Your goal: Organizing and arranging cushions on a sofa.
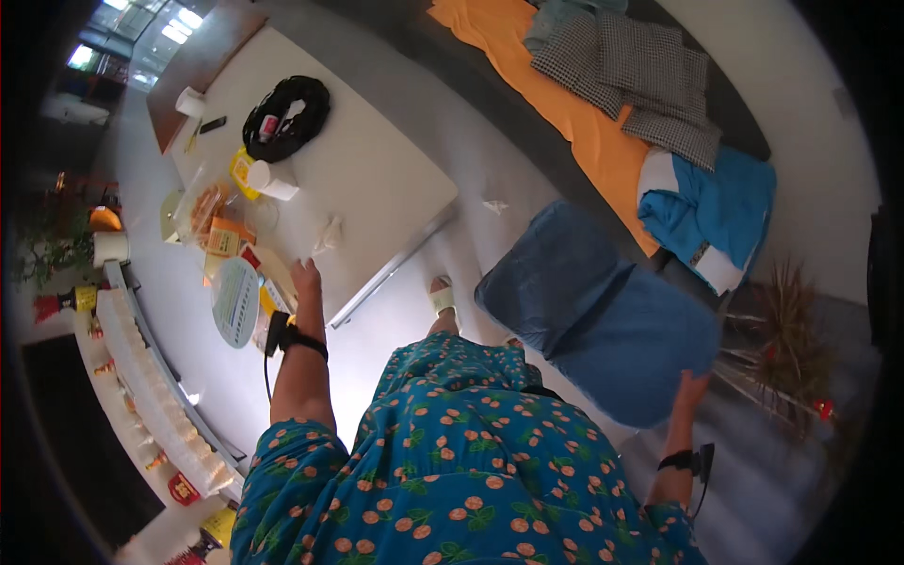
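Note:
My left hand [306, 276] is raised at the near end of the white table [388, 183], close to a fan-shaped printed card [236, 302] and packets; its fingers are partly visible, and whether it touches anything is unclear. On the right, my right hand [693, 388] is at the edge of a blue fabric-covered chair [614, 339], its fingers partly hidden, so the grip cannot be told. Crumpled tissue [328, 234] lies on the table beyond my left hand. Farther along are a white paper roll [272, 181], a yellow packet [244, 173] and a black plastic bag [288, 116] with a small can in it.
Behind the chair, a dark couch bears an orange cloth [551, 106], checked cushions [650, 63] and a blue-and-white folded quilt [713, 205]. A spiky plant [791, 346] stands at right. Scrap tissue [496, 206] lies on the floor. A long white-covered cabinet [155, 395] stands at left.

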`<control>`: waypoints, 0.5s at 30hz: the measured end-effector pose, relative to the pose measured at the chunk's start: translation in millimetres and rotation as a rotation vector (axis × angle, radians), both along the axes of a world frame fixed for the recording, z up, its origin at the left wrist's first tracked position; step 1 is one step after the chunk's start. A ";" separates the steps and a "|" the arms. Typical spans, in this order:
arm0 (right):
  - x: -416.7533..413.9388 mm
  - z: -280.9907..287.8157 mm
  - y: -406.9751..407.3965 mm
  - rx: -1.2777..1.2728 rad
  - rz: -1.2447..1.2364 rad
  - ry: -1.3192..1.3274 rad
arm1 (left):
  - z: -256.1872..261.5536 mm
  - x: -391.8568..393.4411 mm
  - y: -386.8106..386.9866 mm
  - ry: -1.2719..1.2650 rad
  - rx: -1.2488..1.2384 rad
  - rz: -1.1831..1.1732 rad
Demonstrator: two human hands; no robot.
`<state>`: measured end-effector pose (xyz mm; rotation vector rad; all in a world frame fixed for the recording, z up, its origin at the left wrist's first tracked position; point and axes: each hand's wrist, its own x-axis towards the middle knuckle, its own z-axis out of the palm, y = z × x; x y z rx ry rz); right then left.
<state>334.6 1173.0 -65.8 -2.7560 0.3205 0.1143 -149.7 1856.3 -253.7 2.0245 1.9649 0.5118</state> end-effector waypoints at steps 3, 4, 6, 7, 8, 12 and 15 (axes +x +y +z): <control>10.4 -5.1 2.5 0.105 0.070 -0.011 | -25.1 -8.6 -25.4 -0.216 -0.473 -0.024; 7.4 -3.7 -4.0 0.027 0.050 -0.038 | -11.3 17.9 -47.2 -0.266 -0.604 -0.088; 8.4 -0.5 -1.5 -0.023 0.060 -0.051 | 0.1 7.8 -62.8 -0.185 -0.716 -0.359; 7.3 -2.1 0.8 -0.119 -0.002 -0.019 | 8.1 13.2 -69.5 -0.194 -0.847 -0.445; 4.3 -2.4 -1.4 -0.221 -0.075 0.012 | 26.7 29.4 -79.6 -0.188 -1.008 -0.448; 6.0 -8.1 -12.6 -0.311 -0.049 0.012 | 42.8 24.1 -76.3 -0.011 -1.112 -0.575; 15.4 -12.2 2.7 -0.282 -0.043 -0.001 | -6.3 -26.5 -45.7 0.235 -0.755 -1.067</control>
